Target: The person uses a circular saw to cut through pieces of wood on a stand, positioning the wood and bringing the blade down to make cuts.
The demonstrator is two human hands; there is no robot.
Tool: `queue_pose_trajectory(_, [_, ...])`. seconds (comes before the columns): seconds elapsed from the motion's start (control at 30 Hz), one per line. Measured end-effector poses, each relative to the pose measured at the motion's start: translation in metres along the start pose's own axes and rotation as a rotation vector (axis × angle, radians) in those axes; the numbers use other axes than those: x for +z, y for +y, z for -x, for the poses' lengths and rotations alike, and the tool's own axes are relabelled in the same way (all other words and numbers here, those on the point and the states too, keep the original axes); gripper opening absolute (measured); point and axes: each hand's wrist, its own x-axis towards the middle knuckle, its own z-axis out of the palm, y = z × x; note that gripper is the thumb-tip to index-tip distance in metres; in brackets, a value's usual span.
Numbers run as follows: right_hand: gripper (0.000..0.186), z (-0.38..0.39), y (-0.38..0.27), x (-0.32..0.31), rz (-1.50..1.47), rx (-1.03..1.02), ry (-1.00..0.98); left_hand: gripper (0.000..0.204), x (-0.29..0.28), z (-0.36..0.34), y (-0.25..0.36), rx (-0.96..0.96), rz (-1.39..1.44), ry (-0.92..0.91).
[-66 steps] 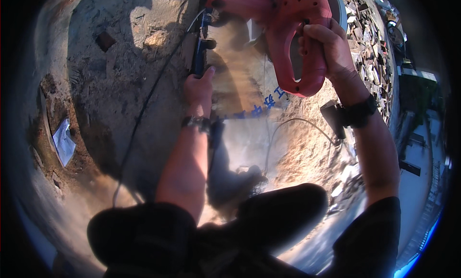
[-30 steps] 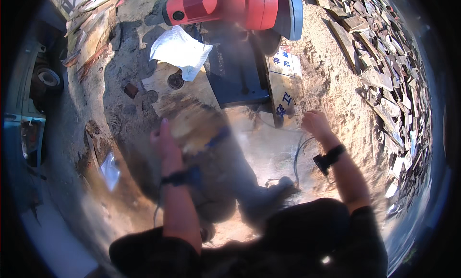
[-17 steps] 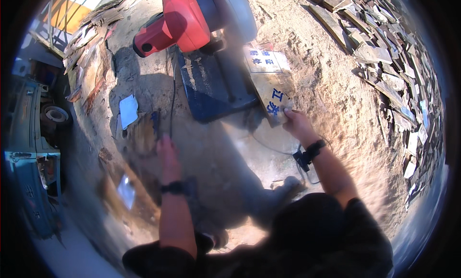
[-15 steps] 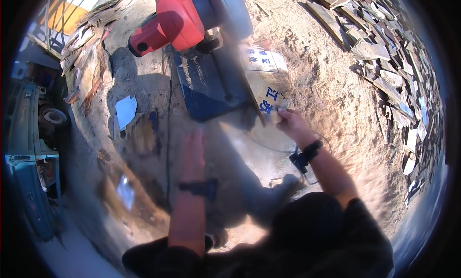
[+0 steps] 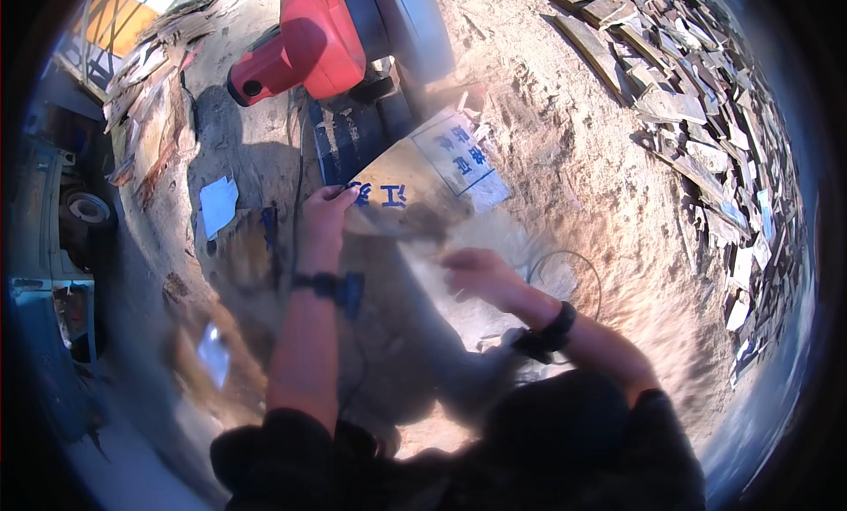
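Note:
My left hand (image 5: pixel 327 213) is closed on the left end of a flat wooden board (image 5: pixel 408 172). Blue markings cover this board, and a pale printed area lies at its far right end. The board slants across the dark metal base (image 5: pixel 341 149) of a red cut-off saw (image 5: pixel 319 39), hiding part of that base. Off to the right and nearer me, my right hand (image 5: pixel 483 277) holds nothing; its slightly blurred fingers are loosely bent, with the thumb apart. The saw's grey round guard (image 5: pixel 418 30) stands beyond the board.
Pale sawdust (image 5: pixel 565 141) covers the ground to the right. A heap of wood offcuts (image 5: pixel 697 114) lies farther right, with more scrap wood (image 5: pixel 152 145) at left. A black cable (image 5: pixel 589 266) loops near my right wrist. A blue vehicle (image 5: pixel 40 246) stands at far left.
My left hand has moved up and taken hold of the board's near end. My right hand has let go and drawn down leftward. The board has turned, its far end swinging right.

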Motion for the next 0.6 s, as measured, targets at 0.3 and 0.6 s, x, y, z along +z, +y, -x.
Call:
queue_pose_trajectory(0.3, [0.028, 0.078, -0.071, -0.040, 0.077, -0.066, 0.426, 0.062, -0.040, -0.085, 0.047, 0.211, -0.622, 0.246])
queue_pose_trajectory(0.6, [0.031, 0.069, -0.192, 0.032, 0.352, -0.333, 0.474, 0.090, -0.009, -0.056, -0.001, 0.809, -1.276, -0.173])
